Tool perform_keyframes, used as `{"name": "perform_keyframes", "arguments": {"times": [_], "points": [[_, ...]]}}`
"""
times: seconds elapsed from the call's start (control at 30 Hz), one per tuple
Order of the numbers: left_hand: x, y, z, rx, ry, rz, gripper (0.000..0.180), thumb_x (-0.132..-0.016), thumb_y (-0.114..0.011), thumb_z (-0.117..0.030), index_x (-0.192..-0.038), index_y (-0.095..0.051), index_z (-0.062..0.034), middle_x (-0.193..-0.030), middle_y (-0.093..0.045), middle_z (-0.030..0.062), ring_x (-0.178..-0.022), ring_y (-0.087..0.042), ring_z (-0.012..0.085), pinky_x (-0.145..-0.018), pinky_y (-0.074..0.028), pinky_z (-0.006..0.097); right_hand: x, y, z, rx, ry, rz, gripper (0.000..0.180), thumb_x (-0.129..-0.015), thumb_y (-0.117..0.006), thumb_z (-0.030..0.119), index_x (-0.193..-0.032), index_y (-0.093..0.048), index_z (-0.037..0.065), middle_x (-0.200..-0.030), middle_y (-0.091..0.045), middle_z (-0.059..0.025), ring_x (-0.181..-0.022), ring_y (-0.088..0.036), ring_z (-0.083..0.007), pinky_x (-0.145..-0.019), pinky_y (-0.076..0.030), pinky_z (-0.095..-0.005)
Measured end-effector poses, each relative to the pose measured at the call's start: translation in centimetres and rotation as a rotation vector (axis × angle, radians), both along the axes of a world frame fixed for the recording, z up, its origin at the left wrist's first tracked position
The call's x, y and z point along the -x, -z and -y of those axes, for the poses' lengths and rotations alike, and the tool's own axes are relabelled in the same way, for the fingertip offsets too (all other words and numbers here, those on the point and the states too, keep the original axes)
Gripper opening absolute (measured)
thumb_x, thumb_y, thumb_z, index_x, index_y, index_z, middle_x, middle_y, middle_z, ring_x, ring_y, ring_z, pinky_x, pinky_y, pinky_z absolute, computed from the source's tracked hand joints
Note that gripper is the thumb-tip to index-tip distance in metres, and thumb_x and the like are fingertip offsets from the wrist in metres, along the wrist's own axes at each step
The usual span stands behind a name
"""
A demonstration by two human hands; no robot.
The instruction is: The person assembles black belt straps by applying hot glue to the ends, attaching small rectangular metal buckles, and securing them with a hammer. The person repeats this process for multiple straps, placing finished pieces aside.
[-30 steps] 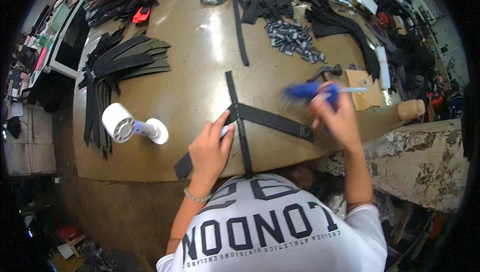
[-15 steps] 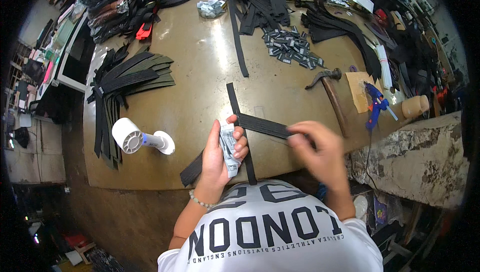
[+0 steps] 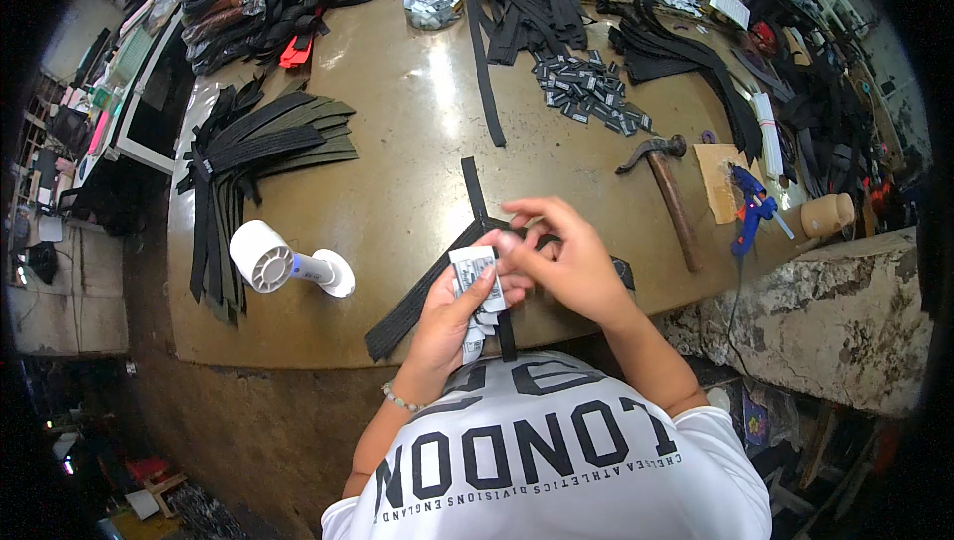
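My left hand (image 3: 442,313) is closed around a small stack of white printed fabric labels (image 3: 474,274), some fanned out below the thumb. My right hand (image 3: 576,267) meets its upper end, thumb and bent fingers close to the left fingertips; whatever they pinch is hidden. Under both hands a narrow black strap (image 3: 471,182) runs toward the table's front edge. A wide ribbed black strap (image 3: 405,311) slants out to the lower left. Another dark strap end (image 3: 623,274) shows beyond my right hand.
On the table (image 3: 397,143) stand a white handheld fan (image 3: 288,262) and bundled black and olive straps (image 3: 268,143). To the right lie a hammer (image 3: 676,202), a blue glue gun (image 3: 752,212) and a tape roll (image 3: 827,214). Small dark tags (image 3: 586,93) are heaped farther back.
My right hand has moved left from the wide strap's right end to the labels in my left hand. The labels are now fanned out, and more of the lower-left strap shows.
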State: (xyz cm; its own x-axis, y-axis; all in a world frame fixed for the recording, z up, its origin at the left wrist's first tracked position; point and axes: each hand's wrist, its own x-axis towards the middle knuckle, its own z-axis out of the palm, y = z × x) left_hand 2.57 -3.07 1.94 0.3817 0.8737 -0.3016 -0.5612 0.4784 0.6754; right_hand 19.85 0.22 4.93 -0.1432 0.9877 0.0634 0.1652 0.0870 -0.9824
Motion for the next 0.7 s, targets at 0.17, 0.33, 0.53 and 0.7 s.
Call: {"name": "perform_keyframes", "arguments": {"times": [0.17, 0.33, 0.53, 0.7], "points": [[-1.1, -0.2, -0.5, 0.026, -0.267, 0.101, 0.057, -0.100, -0.058, -0.013, -0.149, -0.031, -0.0002, -0.133, -0.057, 0.0176, -0.128, -0.054, 0.0261, -0.106, -0.046, 0.037, 1.0, 0.7, 2.2, 0.254, 0.005, -0.193, 0.022, -0.089, -0.075, 0.015, -0.099, -0.062, 0.000, -0.081, -0.062, -0.0007, -0.071, -0.056, -0.0045, -0.062, -0.047, -0.0190], [-1.5, -0.3, -0.5, 0.002, -0.234, 0.127, 0.062, -0.101, -0.057, -0.016, -0.152, -0.026, -0.0012, -0.138, -0.054, 0.0177, -0.131, -0.050, 0.0240, -0.103, -0.048, 0.034, 2.0, 2.0, 2.9, 0.363, -0.071, -0.474, 0.018, -0.094, -0.069, 0.014, -0.101, -0.062, -0.002, -0.085, -0.064, -0.0024, -0.075, -0.061, -0.0059, -0.066, -0.050, -0.0212], [-1.5, -0.2, -0.3, -0.057, -0.202, 0.131, 0.063, -0.102, -0.055, -0.019, -0.154, -0.023, -0.0011, -0.140, -0.052, 0.0198, -0.130, -0.052, 0.0237, -0.101, -0.049, 0.033, 1.4, 2.9, 3.1, 0.379, -0.031, -0.579, 0.017, -0.098, -0.064, 0.014, -0.104, -0.062, -0.001, -0.088, -0.064, -0.0035, -0.075, -0.062, -0.0082, -0.067, -0.052, -0.0224], [-2.0, -0.5, -0.2, -0.210, -0.230, -0.133, 0.060, -0.104, -0.051, -0.018, -0.153, -0.023, 0.0024, -0.142, -0.050, 0.0227, -0.127, -0.054, 0.0253, -0.104, -0.047, 0.035, 1.9, 3.4, 3.3, 0.033, 0.097, -0.566, 0.008, -0.099, -0.059, 0.010, -0.103, -0.063, 0.004, -0.111, -0.054, -0.0071, -0.087, -0.058, -0.0103, -0.077, -0.049, -0.0241]]}}
